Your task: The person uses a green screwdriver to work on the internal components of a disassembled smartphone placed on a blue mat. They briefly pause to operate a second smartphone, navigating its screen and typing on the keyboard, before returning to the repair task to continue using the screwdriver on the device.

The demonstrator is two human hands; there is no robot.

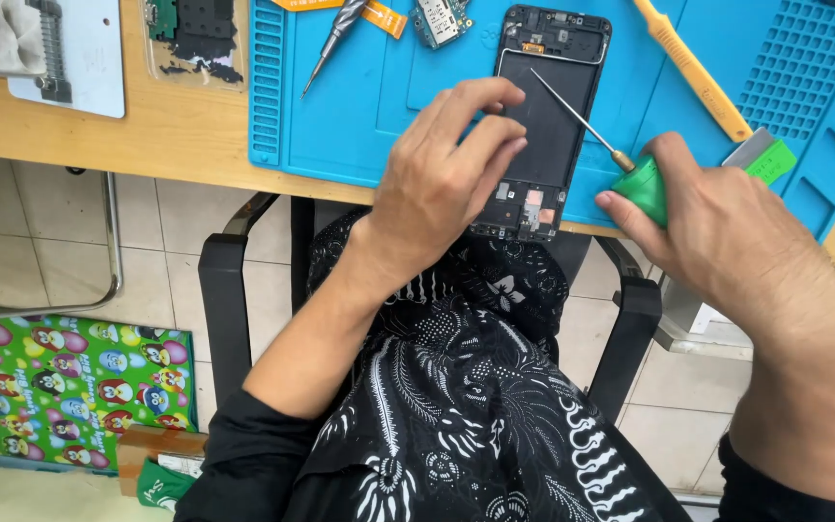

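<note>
Green plastic shows between the fingers [620, 205] of the right hand [727, 242]: they are clenched around the handle of a small screwdriver [587, 126], whose thin metal shaft slants up and left so that its tip sits over the upper part of the opened phone [545, 116]. The left hand [442, 184] lies across the phone's lower half, fingers curled and pressing on the dark inner panel, grasping nothing but pinning the frame down; its lower end juts past the edge of the surface, above the person's lap.

The phone rests on a blue work mat [340, 126] on the wooden surface [176, 126]. Judging by the pose, the step in hand is work on a screw or a small part near the top of the frame, though the tip's exact contact is too fine to make out. The next move would seem to call for a steady left-hand hold and a light, straight push on the driver so that the tip does not skid over the panel.

Further out on the mat lie an orange pry tool [693, 70], a metal-handled tool [332, 41], a small circuit board [437, 19] and a green-handled scraper [763, 157]. A black chair arm [224, 309] and patterned dark cloth [466, 406] fill the space below.
</note>
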